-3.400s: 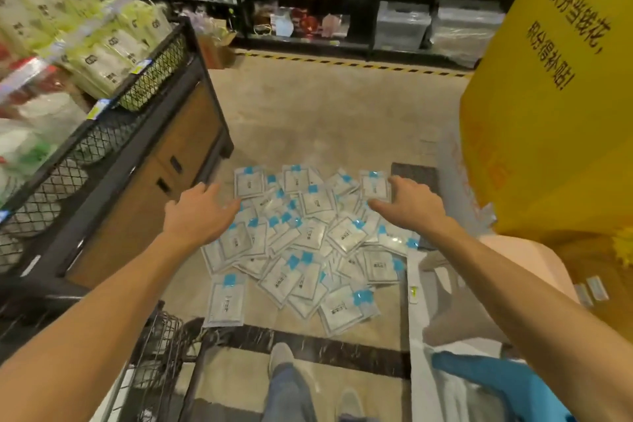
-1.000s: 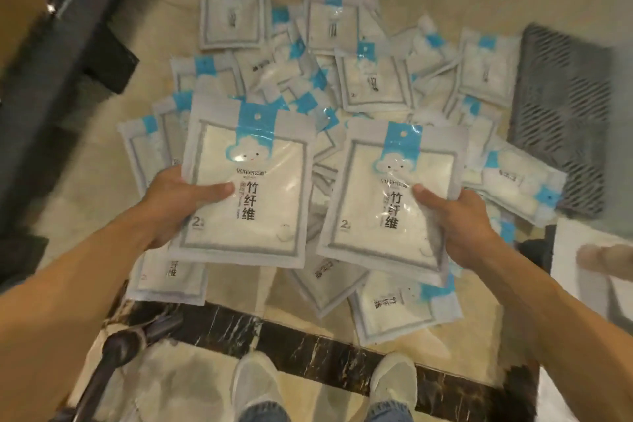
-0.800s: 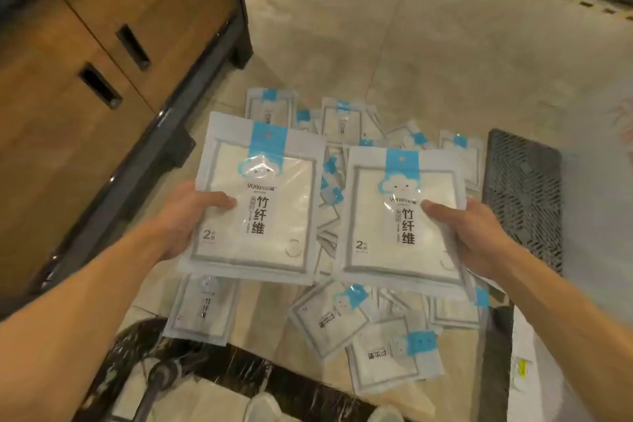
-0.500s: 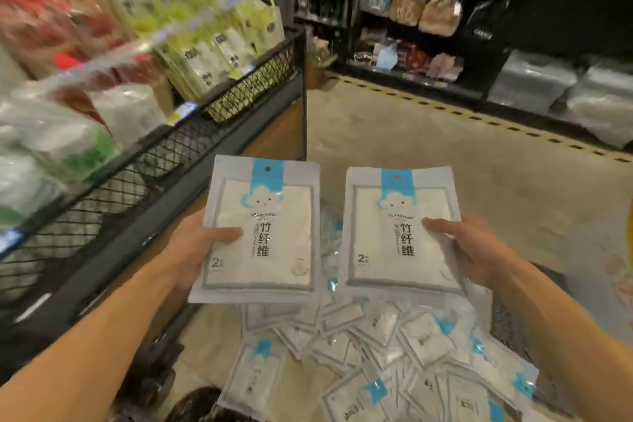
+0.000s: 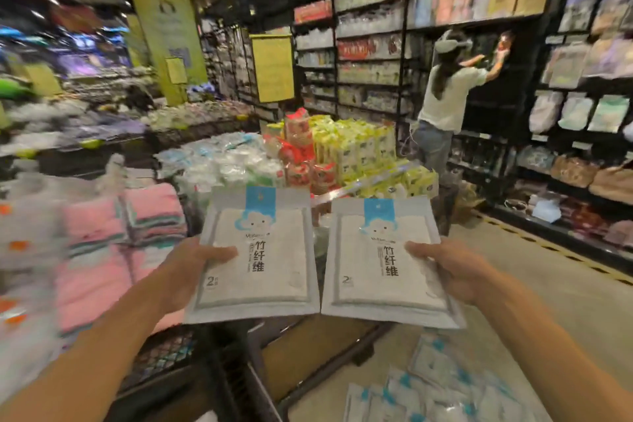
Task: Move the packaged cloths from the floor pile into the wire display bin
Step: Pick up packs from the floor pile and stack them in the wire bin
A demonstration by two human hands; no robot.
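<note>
Left hand (image 5: 191,271) and right hand (image 5: 455,267) each pinch one cloth pack (image 5: 255,257) above the wire bin (image 5: 164,353) — thumb-only grip, so we could drop one short.

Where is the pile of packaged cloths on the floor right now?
In the head view the floor pile lies at the bottom right, under the right hand and its held pack, right of the wire display bin.
</note>
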